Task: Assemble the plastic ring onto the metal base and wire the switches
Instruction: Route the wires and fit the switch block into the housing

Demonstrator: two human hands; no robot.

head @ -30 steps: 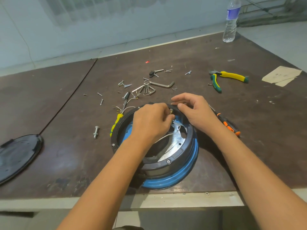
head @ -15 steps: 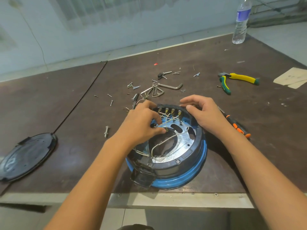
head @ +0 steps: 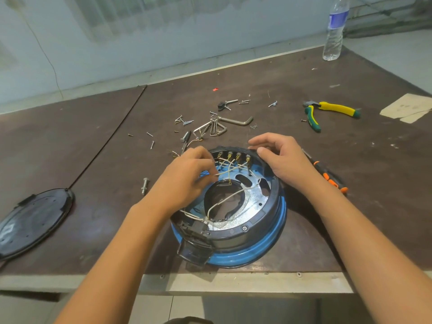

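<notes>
A black plastic ring (head: 259,226) sits on a blue-rimmed metal base (head: 271,249) near the table's front edge, a shiny plate (head: 251,202) inside it. A row of switches (head: 233,156) with brass terminals lines the ring's far inner wall, and white wires (head: 224,199) cross the plate. My left hand (head: 187,178) pinches a white wire end over the ring's left side. My right hand (head: 282,160) rests on the ring's far right rim, fingers spread and holding nothing.
Loose screws (head: 184,121), hex keys (head: 236,120) and a bolt (head: 145,185) lie beyond the ring. Yellow-green pliers (head: 332,111) and an orange-black screwdriver (head: 332,181) are on the right. A black round lid (head: 32,220) lies far left, a water bottle (head: 334,31) far back right.
My left hand has slid left off the ring's centre, uncovering the switches and wires, and now holds a wire end. My right hand has stayed on the far rim.
</notes>
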